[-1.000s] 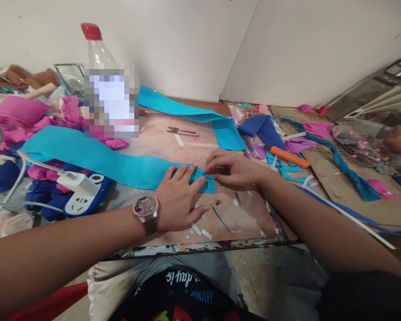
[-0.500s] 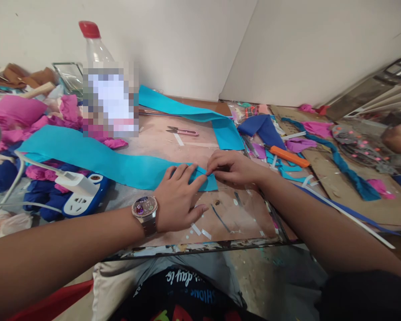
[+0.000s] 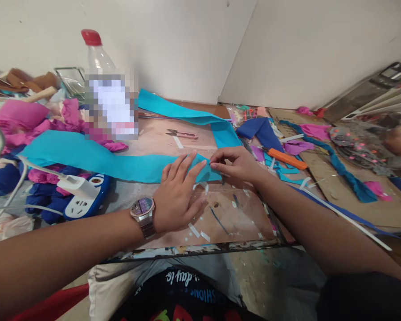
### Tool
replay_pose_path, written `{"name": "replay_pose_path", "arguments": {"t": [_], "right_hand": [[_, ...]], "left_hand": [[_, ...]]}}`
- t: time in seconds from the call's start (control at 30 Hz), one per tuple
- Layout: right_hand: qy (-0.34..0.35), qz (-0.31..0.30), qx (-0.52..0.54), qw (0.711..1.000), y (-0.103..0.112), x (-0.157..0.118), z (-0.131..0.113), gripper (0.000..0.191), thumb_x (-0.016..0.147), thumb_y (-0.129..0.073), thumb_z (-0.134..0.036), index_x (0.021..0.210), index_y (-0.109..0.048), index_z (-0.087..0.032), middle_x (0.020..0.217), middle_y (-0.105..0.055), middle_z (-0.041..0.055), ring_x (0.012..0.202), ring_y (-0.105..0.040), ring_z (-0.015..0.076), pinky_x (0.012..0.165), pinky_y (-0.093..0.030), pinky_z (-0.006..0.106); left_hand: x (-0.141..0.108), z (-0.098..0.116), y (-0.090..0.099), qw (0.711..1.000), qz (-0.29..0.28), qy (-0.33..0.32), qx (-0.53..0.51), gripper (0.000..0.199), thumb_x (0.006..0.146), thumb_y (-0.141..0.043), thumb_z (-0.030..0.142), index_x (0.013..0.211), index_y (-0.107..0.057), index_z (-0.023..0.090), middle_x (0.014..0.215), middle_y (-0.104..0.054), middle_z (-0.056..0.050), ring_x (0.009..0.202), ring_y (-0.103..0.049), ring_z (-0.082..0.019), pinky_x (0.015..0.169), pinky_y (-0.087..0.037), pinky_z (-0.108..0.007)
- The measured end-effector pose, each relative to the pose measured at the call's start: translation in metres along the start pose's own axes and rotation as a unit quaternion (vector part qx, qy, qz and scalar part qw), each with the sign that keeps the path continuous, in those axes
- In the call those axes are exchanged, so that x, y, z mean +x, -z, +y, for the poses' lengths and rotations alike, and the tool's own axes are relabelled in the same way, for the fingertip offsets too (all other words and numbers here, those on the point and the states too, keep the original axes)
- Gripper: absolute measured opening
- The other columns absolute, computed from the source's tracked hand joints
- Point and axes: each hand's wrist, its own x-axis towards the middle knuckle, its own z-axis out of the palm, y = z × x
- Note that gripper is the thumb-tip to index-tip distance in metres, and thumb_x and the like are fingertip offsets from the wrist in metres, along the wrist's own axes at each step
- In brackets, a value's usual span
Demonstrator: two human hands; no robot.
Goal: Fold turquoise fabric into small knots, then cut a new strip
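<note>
A long turquoise fabric strip (image 3: 137,168) runs across the table from the pink and blue cloth heap to my hands. My left hand (image 3: 178,191), a watch on its wrist, lies with spread fingers on the strip near its right end. At the end's upper corner, my right hand (image 3: 232,164) pinches the fabric edge between thumb and forefinger. Another turquoise length (image 3: 183,111) lies behind, folded down toward my right hand. Pink-handled snips (image 3: 182,134) rest between the two lengths.
A blue power strip (image 3: 87,196) with a white plug sits at left, cables beside it. Behind stand a red-capped bottle (image 3: 98,53) and a blurred bright screen. An orange cutter (image 3: 287,158), fabric scraps and cardboard (image 3: 330,178) lie at right, where another person's hand shows.
The strip's right end has shifted slightly up and right, and its corner fold looks flatter. My left fingers have moved up a little with it; my right hand still pinches the edge.
</note>
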Motion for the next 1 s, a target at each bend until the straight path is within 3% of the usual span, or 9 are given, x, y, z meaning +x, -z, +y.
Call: {"name": "replay_pose_path", "arguments": {"t": [0.2,0.37,0.5,0.6,0.67,0.83,0.9,1.0], "right_hand": [[0.004,0.090,-0.023,0.996,0.002,0.005,0.003,0.037,0.083,-0.081,-0.053,0.096,-0.075,-0.018,0.083,-0.073,0.0039,0.070,-0.061,0.0153,0.064,-0.050,0.028],[0.066,0.104,-0.091,0.988,0.003,0.004,-0.022,0.034,0.091,-0.075,-0.044,0.117,-0.072,-0.021,0.090,-0.074,0.0047,0.076,-0.064,0.0168,0.069,-0.053,0.029],[0.137,0.109,-0.120,0.977,-0.002,0.000,-0.050,0.027,0.094,-0.070,-0.033,0.120,-0.070,-0.024,0.094,-0.073,0.0038,0.077,-0.064,0.0159,0.070,-0.054,0.028],[0.151,0.096,-0.108,0.978,-0.010,-0.004,-0.067,0.025,0.096,-0.066,-0.031,0.119,-0.068,-0.025,0.095,-0.073,0.0041,0.079,-0.065,0.0167,0.073,-0.054,0.031],[0.154,0.096,-0.071,0.981,-0.016,-0.006,-0.074,0.024,0.096,-0.066,-0.033,0.119,-0.068,-0.025,0.097,-0.071,0.0049,0.082,-0.065,0.0177,0.077,-0.055,0.033],[0.123,0.106,0.081,0.983,-0.036,-0.004,-0.078,0.034,0.095,-0.070,-0.045,0.121,-0.065,-0.025,0.098,-0.068,0.0052,0.091,-0.066,0.0196,0.082,-0.057,0.034],[0.105,0.107,0.106,0.983,-0.041,-0.003,-0.077,0.039,0.092,-0.072,-0.049,0.122,-0.065,-0.026,0.105,-0.068,0.0067,0.098,-0.066,0.0218,0.086,-0.057,0.036],[0.083,0.091,0.090,0.988,-0.042,0.000,-0.079,0.041,0.090,-0.075,-0.048,0.122,-0.065,-0.025,0.116,-0.069,0.0084,0.102,-0.066,0.0236,0.085,-0.057,0.036]], "left_hand": [[0.000,-0.001,-0.001,0.999,0.017,-0.022,-0.019,0.077,0.095,-0.056,0.042,0.163,-0.025,0.023,0.175,-0.022,-0.017,0.162,-0.017,-0.037,0.124,-0.024,-0.061],[0.001,-0.002,0.001,0.998,0.045,-0.025,-0.037,0.077,0.095,-0.057,0.042,0.162,-0.024,0.024,0.174,-0.022,-0.017,0.161,-0.019,-0.037,0.125,-0.024,-0.060],[0.006,0.003,0.019,0.994,0.097,-0.019,-0.048,0.074,0.095,-0.057,0.040,0.160,-0.025,0.021,0.172,-0.025,-0.020,0.159,-0.025,-0.035,0.126,-0.025,-0.057],[0.016,0.007,0.040,0.989,0.139,-0.013,-0.044,0.070,0.096,-0.055,0.044,0.158,-0.031,0.021,0.166,-0.037,-0.019,0.155,-0.033,-0.035,0.124,-0.027,-0.057],[0.022,0.009,0.054,0.988,0.147,-0.001,-0.037,0.060,0.097,-0.055,0.044,0.151,-0.043,0.020,0.156,-0.051,-0.017,0.147,-0.044,-0.034,0.122,-0.030,-0.054],[0.030,0.003,0.069,0.994,0.092,0.014,-0.050,0.024,0.102,-0.053,0.037,0.109,-0.069,0.021,0.115,-0.075,-0.007,0.113,-0.065,-0.027,0.107,-0.040,-0.047],[0.032,-0.001,0.070,0.992,0.086,0.025,-0.088,0.025,0.101,-0.055,0.039,0.097,-0.070,0.019,0.098,-0.075,-0.006,0.095,-0.066,-0.024,0.092,-0.046,-0.039],[0.034,-0.008,0.070,0.985,0.069,0.048,-0.151,0.029,0.100,-0.056,0.041,0.089,-0.071,0.018,0.087,-0.073,-0.003,0.080,-0.063,-0.020,0.077,-0.045,-0.033]]}}
